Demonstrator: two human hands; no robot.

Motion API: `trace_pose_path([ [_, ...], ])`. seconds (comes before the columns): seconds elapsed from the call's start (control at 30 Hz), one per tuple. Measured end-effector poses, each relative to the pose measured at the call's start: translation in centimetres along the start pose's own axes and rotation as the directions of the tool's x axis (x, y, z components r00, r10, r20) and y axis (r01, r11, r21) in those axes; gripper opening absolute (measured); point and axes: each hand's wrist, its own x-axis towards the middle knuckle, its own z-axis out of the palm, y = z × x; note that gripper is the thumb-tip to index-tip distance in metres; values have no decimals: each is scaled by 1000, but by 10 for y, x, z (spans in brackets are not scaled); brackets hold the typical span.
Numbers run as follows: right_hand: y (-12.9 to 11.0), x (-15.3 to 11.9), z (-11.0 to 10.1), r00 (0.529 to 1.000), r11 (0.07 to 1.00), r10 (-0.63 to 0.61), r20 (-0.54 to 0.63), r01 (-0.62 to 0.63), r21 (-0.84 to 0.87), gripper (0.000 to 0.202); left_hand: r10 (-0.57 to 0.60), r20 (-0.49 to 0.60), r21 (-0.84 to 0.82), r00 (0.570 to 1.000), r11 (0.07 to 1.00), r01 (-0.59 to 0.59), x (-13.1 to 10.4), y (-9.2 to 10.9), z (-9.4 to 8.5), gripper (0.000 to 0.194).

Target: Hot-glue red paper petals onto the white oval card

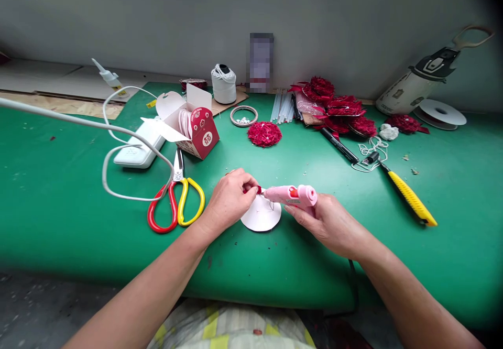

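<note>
My left hand [231, 197] pinches a small dark red piece [259, 189] between thumb and fingers, just over the top edge of a white paper disc [261, 218]. The disc lies flat on the green table. A pink glue gun [288, 195] is held in my right hand [334, 223], its nozzle pointing left and almost at the red piece. Whether the nozzle touches the piece cannot be told. Behind the disc lies a round red flower [264, 134].
Scissors [178, 197], an open red and white box [200, 134] and a white power bank [139, 147] with a looping cable [106, 176] are at left. Red flowers [341, 108], a black marker [340, 145], a yellow cutter [411, 197] and a bottle [416, 82] are at right.
</note>
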Motion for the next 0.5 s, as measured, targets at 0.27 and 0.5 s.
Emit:
trace_pose_path([
  [0.27, -1, 0, 2, 1000, 1000, 3, -21, -3, 16, 38, 8, -4, 11, 1000, 1000, -8, 0, 1, 0, 13],
  [0.5, -1, 1, 3, 998, 999, 45, -47, -46, -29, 39, 13, -11, -1, 1000, 1000, -13, 0, 0, 0, 13],
])
